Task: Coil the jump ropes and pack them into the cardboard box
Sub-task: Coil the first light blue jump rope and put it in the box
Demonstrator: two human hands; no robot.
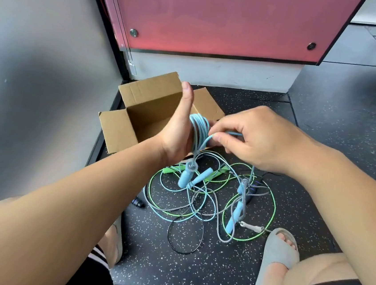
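At the middle of the frame the person's left hand (179,129) is raised with the thumb pointing up, and the light-blue jump rope (199,125) is wound in several loops around it. The fingers are mostly hidden behind the coil, so it cannot be told whether they curl on the rope. Just to the right, the right hand (259,140) pinches a strand of the same rope between thumb and fingertips, close beside the coil. One blue handle (184,176) hangs from the coil below the left wrist.

The cardboard box (123,131) stands open behind the left hand, centre-left, flaps spread; what shows of its inside looks bare. Below the hands a tangle of ropes (202,191), green, grey, black and light blue, lies on the dark speckled floor (191,277). A grey sandal (279,256) on the person's foot is at lower right.
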